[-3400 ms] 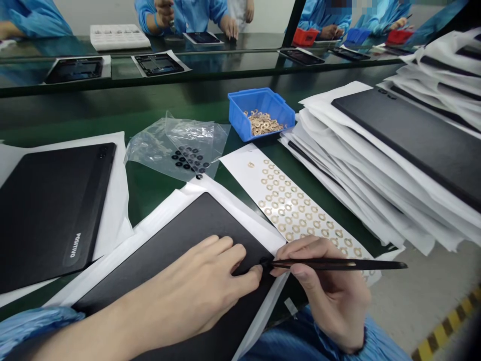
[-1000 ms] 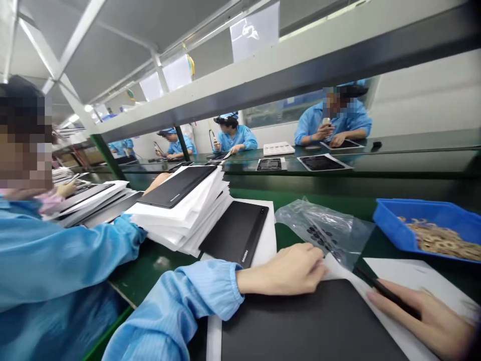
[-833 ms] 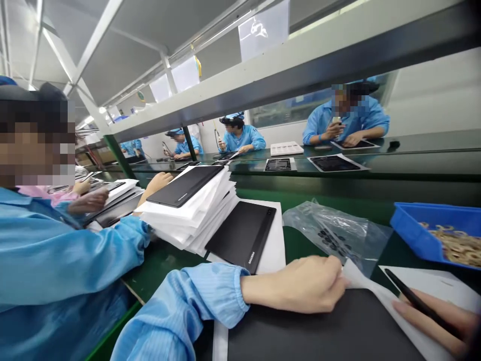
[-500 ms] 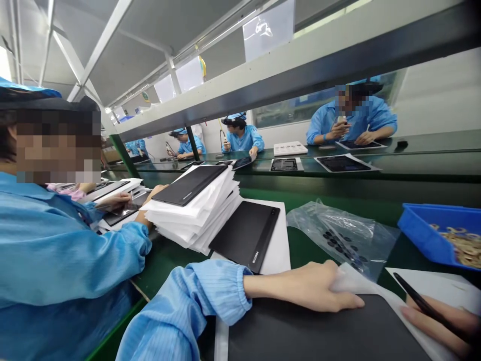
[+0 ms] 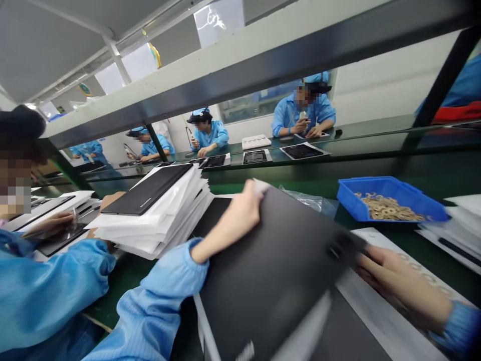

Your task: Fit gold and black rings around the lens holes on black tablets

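Note:
A black tablet back panel [image 5: 270,271] is raised off the bench and tilted, with its far edge up. My left hand [image 5: 240,210] is closed on the panel's far left corner, together with a bit of white wrapping. My right hand [image 5: 394,281], blurred by motion, grips the panel's right edge near the camera cut-out. The black tweezers it held earlier cannot be made out. A white sheet [image 5: 379,321] lies under the panel.
A stack of white-wrapped panels [image 5: 158,210] stands at my left, with a co-worker's sleeve [image 5: 41,286] beside it. A blue bin of gold rings [image 5: 391,203], a ring sheet [image 5: 417,265] and a plastic bag [image 5: 311,200] lie ahead. People work across the bench.
The black panel, flat on its white sheet half a second ago, is now lifted and tilted by both hands. The view has swung right.

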`<move>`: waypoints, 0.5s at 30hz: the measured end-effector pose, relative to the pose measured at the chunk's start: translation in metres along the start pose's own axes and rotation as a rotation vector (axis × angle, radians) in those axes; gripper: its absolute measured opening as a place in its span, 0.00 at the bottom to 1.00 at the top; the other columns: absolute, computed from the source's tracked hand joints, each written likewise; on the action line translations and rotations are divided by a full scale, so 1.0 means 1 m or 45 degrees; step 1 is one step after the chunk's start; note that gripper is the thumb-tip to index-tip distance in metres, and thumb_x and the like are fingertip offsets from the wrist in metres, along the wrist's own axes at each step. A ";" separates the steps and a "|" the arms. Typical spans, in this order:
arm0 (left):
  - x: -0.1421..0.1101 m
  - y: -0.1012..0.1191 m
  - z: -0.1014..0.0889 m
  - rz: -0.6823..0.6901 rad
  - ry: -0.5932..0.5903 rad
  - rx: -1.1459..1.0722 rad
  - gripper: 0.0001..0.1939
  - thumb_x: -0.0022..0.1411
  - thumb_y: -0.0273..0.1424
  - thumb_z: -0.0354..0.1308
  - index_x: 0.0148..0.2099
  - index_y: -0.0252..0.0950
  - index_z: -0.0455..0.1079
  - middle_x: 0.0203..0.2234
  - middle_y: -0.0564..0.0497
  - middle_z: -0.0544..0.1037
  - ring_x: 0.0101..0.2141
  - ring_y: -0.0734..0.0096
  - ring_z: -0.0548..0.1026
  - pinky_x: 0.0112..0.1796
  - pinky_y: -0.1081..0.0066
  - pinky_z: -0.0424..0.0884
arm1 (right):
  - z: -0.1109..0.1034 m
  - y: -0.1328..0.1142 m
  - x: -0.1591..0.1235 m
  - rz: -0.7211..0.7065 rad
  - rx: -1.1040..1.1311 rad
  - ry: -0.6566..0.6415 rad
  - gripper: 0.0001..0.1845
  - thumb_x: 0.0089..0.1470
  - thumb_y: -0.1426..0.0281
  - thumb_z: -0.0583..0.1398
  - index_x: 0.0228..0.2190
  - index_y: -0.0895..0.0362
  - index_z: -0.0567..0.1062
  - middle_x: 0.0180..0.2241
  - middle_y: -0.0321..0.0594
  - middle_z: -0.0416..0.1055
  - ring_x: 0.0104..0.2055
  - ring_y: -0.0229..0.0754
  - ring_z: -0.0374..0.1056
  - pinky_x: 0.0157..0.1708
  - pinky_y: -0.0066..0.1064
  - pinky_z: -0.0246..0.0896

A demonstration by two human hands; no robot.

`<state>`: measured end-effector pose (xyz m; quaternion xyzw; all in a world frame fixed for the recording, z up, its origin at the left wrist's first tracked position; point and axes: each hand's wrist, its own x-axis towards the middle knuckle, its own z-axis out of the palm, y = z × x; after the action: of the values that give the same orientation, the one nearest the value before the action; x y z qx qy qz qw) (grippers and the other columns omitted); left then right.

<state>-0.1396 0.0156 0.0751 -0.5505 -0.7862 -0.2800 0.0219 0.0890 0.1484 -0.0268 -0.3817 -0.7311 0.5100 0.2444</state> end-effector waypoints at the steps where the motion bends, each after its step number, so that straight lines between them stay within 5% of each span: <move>1: 0.015 -0.015 -0.009 -0.071 0.093 0.059 0.12 0.70 0.31 0.39 0.52 0.34 0.57 0.33 0.47 0.74 0.36 0.63 0.75 0.34 0.70 0.67 | -0.001 -0.003 -0.001 0.035 0.034 -0.077 0.28 0.46 0.43 0.54 0.17 0.55 0.64 0.15 0.32 0.52 0.16 0.33 0.46 0.15 0.27 0.41; 5: 0.058 -0.081 -0.028 -0.350 0.233 0.280 0.16 0.67 0.35 0.51 0.53 0.33 0.62 0.44 0.45 0.71 0.40 0.64 0.73 0.40 0.61 0.71 | -0.002 -0.006 -0.002 0.109 0.063 -0.188 0.27 0.48 0.45 0.54 0.17 0.56 0.62 0.14 0.26 0.42 0.16 0.31 0.38 0.17 0.26 0.31; 8: 0.063 -0.120 -0.014 -0.526 0.169 0.404 0.16 0.65 0.34 0.55 0.52 0.34 0.64 0.46 0.45 0.70 0.42 0.63 0.73 0.41 0.60 0.71 | 0.001 -0.004 -0.002 0.073 0.091 -0.126 0.26 0.47 0.47 0.56 0.18 0.56 0.60 0.15 0.26 0.44 0.17 0.30 0.40 0.17 0.25 0.32; 11: 0.058 -0.136 0.007 -0.640 0.057 0.504 0.16 0.65 0.34 0.55 0.52 0.33 0.65 0.46 0.45 0.70 0.42 0.63 0.73 0.41 0.60 0.72 | 0.004 -0.002 -0.001 0.019 0.057 -0.117 0.25 0.45 0.48 0.58 0.19 0.56 0.60 0.17 0.27 0.48 0.18 0.30 0.44 0.16 0.23 0.36; 15: 0.057 -0.131 0.012 -0.650 -0.060 0.629 0.16 0.65 0.34 0.55 0.52 0.32 0.65 0.47 0.44 0.70 0.43 0.63 0.72 0.42 0.59 0.71 | -0.003 -0.007 0.003 -0.038 -0.008 -0.136 0.25 0.46 0.49 0.59 0.17 0.58 0.64 0.13 0.28 0.52 0.15 0.29 0.47 0.14 0.23 0.40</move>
<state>-0.2730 0.0388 0.0297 -0.3206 -0.9427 -0.0649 0.0654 0.0876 0.1508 -0.0188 -0.3436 -0.7503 0.5238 0.2114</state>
